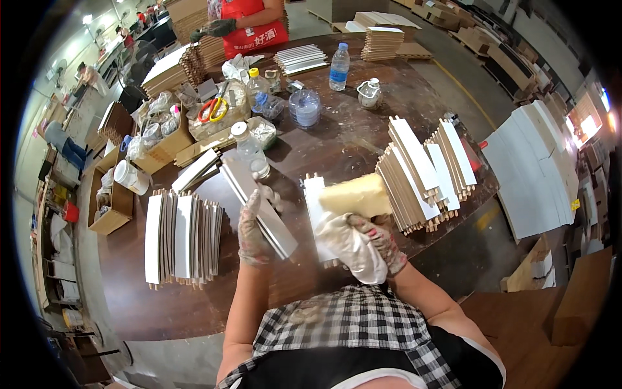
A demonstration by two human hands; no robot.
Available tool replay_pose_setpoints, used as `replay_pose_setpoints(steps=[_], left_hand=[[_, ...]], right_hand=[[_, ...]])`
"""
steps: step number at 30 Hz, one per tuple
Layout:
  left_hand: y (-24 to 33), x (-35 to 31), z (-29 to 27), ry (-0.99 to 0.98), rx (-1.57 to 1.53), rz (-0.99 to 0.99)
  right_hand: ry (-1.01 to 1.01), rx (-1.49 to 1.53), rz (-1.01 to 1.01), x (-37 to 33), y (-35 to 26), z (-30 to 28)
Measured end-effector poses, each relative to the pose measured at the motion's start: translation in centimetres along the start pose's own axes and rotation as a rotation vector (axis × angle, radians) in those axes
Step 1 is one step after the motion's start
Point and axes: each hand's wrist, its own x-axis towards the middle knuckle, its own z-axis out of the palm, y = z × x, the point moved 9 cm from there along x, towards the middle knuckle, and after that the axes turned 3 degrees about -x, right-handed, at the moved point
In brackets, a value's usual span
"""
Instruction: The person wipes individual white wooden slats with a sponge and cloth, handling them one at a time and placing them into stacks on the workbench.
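My left hand (253, 232), in a patterned work glove, grips a long narrow white board (259, 211) that is held tilted above the table. My gloved right hand (381, 241) is closed on a bunched white cloth (350, 249). Just beyond that cloth is a soft-looking yellow piece (355, 196), a cloth or a sponge; I cannot tell whether my fingers hold it too. Beneath both lies another white board (313, 194) with wooden pegs at its ends. To the left of my left hand, a row of similar boards (183, 236) stands side by side.
More pegged boards (414, 175) are stacked at the right. A clear bottle (249, 150), scissors (212, 110), a water bottle (339, 67), a blue-tinted tub (304, 107) and cardboard boxes (162, 152) stand farther back. A person in a red apron (253, 29) works across the brown table (162, 318).
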Motion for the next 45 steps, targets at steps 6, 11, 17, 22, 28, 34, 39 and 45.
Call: replay_pose_setpoints(steps=[6,11,17,22,28,34,39,45], left_hand=[[3.1,-1.1,5.7,-0.158,0.086,0.284],[-1.8,-0.9,4.3,-0.179,0.249,0.374],[-6.5,-1.9,-4.1,-0.075,0.471,0.227],[-5.4,-5.8,-4.9,-0.160,0.681,0.167],[-5.4,-9.2,-4.6,-0.301,0.265,-0.245],[-6.2,-6.9,-6.6,-0.174,0.742,-0.470],[-4.4,-5.5,-7.5,-0.072,0.735,-0.322],[5.6,-4.2,-3.3,-0.241,1.192,-0.098]], right_hand=[[0.820,-0.782,-0.534,-6.2,-5.5,-2.6],[0.760,-0.783,-0.712,-4.2,-5.1,1.1],[0.849,-0.908,-0.788,-10.0,-6.3,0.2],[0.453,-0.428,-0.693,-9.7,-6.4,-2.6],[1.040,-0.996,-0.724,-12.7,-9.6,-6.4],[1.047,-0.991,-0.629,-10.9,-9.8,-6.7],[1.012,-0.918,-0.784,-11.5,-10.0,-4.6],[0.849,-0.817,-0.847,-10.4,-8.7,-1.2]])
